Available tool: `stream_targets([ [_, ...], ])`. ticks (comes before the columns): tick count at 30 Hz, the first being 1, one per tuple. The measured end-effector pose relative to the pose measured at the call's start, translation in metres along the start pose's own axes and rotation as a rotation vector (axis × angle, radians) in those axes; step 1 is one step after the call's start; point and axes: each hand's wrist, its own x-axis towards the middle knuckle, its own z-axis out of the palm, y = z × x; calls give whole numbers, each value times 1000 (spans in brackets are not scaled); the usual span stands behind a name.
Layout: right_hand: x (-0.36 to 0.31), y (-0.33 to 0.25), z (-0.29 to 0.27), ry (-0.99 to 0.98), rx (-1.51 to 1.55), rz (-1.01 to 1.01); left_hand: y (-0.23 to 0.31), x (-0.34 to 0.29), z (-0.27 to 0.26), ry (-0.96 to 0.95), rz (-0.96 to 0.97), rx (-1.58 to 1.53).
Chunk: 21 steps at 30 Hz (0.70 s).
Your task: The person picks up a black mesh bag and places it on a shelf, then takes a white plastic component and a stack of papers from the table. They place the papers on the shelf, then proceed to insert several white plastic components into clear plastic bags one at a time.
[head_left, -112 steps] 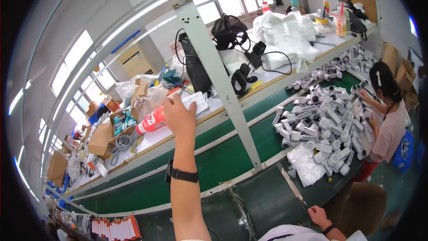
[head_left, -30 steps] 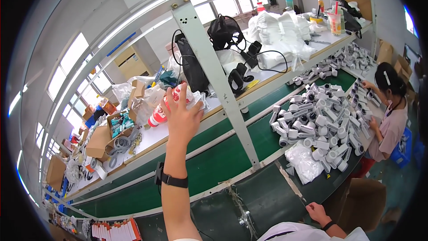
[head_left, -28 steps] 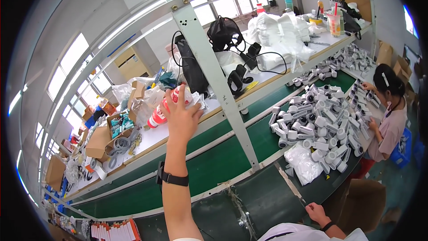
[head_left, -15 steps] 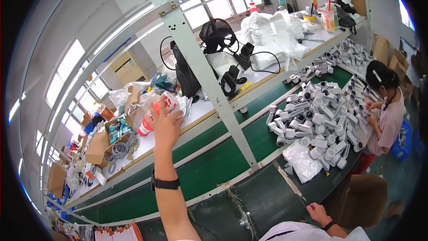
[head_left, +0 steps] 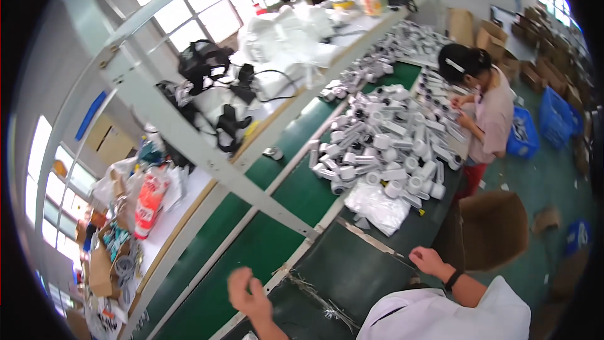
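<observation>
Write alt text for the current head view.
A person's left hand, blurred and apparently empty, hovers near a dark work surface; the right hand is by its edge. Beyond, whitish plastic parts lie heaped beside a plastic bag, near a co-worker. A red bottle is on the shelf at left.

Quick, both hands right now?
Bare left hand: loosely open, blurred, nothing visible in it.
Bare right hand: curled nearly closed; whether it holds anything cannot be told.

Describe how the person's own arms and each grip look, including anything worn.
The left grip is gloveless and motion-blurred; no band shows on the visible part of its forearm. The right grip is gloveless too, with a black band around the wrist and a loose white sleeve farther up.
</observation>
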Motion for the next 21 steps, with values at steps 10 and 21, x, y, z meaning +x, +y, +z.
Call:
stream_targets([
  [10,87,-26,-44,326,161,-19,-26,-263,85,-312,-1371,-468],
  [21,154,14,-31,186,-213,-359,24,-271,153,-242,-1459,-327],
])
